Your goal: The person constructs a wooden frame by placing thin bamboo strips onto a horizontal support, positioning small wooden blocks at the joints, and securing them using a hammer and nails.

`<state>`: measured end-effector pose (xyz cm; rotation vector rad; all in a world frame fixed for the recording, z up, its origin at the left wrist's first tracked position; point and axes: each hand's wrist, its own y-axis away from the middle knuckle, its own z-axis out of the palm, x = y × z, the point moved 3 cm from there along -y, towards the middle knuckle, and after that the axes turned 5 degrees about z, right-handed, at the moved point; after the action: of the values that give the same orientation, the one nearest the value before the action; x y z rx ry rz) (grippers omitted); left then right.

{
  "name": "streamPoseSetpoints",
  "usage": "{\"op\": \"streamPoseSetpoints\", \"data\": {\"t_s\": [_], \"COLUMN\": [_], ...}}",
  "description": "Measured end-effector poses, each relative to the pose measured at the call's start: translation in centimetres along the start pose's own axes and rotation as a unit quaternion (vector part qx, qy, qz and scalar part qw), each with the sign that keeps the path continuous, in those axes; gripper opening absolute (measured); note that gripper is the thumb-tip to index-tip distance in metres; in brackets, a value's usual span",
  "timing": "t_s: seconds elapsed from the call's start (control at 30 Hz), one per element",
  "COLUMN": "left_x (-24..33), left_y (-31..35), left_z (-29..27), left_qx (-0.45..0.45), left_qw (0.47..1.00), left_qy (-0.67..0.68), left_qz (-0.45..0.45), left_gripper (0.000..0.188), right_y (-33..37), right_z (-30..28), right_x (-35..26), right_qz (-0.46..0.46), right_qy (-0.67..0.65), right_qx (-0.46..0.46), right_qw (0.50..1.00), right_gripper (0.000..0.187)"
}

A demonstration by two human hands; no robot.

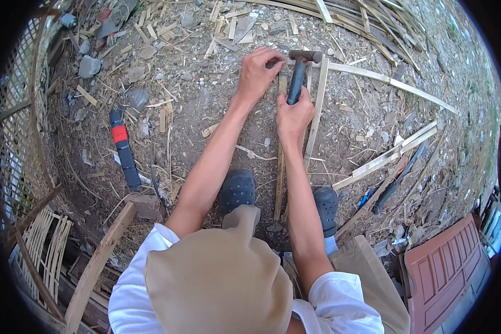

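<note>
My right hand (pixel 295 118) is wrapped round the dark handle of a hammer (pixel 298 78), its rusty head pointing away from me. Just left of the hammer head, my left hand (pixel 257 75) has its fingertips pinched together by the far end of a narrow wooden strip (pixel 280 183). What the pinch holds, if anything, is too small to make out. That strip runs back between my feet, partly behind my right hand. Another pale strip (pixel 317 103) lies just right of the hammer, meeting a long crosswise strip (pixel 395 82) near the hammer head.
A black tool wrapped with red tape (pixel 123 146) lies at left, near a wooden beam (pixel 103 259). Pale strips (pixel 387 156) and a dark-handled blade (pixel 398 181) rest at right. A bundle of strips (pixel 345 22) lies at the far side; a brown panel (pixel 445 267) is at lower right.
</note>
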<state>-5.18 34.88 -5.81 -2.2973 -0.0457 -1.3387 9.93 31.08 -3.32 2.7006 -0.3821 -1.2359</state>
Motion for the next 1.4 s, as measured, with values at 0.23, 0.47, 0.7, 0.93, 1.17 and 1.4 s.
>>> {"op": "streamPoseSetpoints", "data": {"t_s": [0.23, 0.47, 0.7, 0.93, 1.17, 1.4], "left_x": [0.1, 0.2, 0.3, -0.3, 0.0, -0.1], "left_y": [-0.9, -0.9, -0.9, 0.1, -0.4, -0.3], "left_z": [-0.2, -0.3, 0.0, 0.6, 0.5, 0.4], "left_qx": [-0.04, -0.049, -0.029, 0.018, -0.004, -0.001], "left_qw": [0.999, 0.999, 1.0, 0.996, 0.996, 0.998], "left_qy": [-0.025, -0.014, -0.007, 0.059, 0.036, 0.025], "left_qz": [0.017, 0.009, 0.003, -0.07, -0.079, -0.06], "left_gripper": [0.015, 0.016, 0.024, 0.041, 0.044, 0.043], "right_y": [-0.3, -0.3, -0.1, -0.1, 1.1, 1.3], "right_z": [0.2, 0.1, 0.2, -0.5, -2.5, -4.2], "right_x": [0.7, 0.7, 0.5, -0.3, -0.4, -1.1], "right_qz": [0.003, -0.015, -0.012, -0.018, -0.096, -0.208], "right_qy": [-0.029, -0.013, -0.011, -0.007, -0.039, 0.031], "right_qx": [-0.003, -0.003, -0.004, -0.015, -0.045, -0.063], "right_qw": [1.0, 1.0, 1.0, 1.0, 0.994, 0.976], "right_gripper": [0.027, 0.028, 0.028, 0.024, 0.03, 0.038]}}
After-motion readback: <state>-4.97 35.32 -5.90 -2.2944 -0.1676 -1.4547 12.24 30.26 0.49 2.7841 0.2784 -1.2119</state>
